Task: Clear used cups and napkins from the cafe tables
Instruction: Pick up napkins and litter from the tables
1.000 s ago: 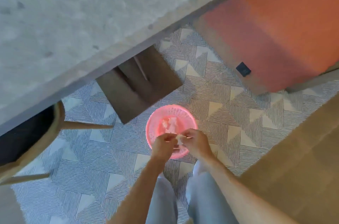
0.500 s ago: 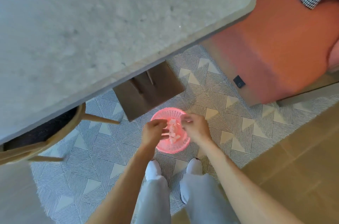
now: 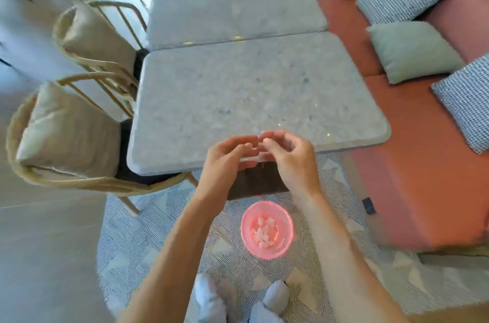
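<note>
Napkins [image 3: 263,232], crumpled white bits, sit at the bottom of the pink basket [image 3: 287,227] on the patterned rug [image 3: 148,238], just in front of the person's feet. A sec ago both hands were down at the basket rim w/ the scraps between them; now they're up at chest level over the near edge of the nearer tabletop [image 3: 238,100], & the scraps are in the bin. So that drop looks done, imo.

Left hand [image 3: 227,161] & right hand [image 3: 291,158] are fingertip to fingertip, fingers loosely curled toward each other. They look like they hold nothing, though motion blur means a tiny scrap could hide between them, can't rule that out.

Count: 2 grey stone tabletops, the far one [image 3: 232,5] butted against the near one, both w/ no cups or napkins showing. 2 rattan chairs [image 3: 68,137] w/ beige cushions on the left. 1 terracotta bench sofa [image 3: 423,153] on the right w/ 4 cushions in view: 3 houndstooth, 1 pale green. 1 basket. Napkin pieces: several, too small to count. Cups: 0 visible.

This pair of tables seems finished; other tables further back prob come next.
</note>
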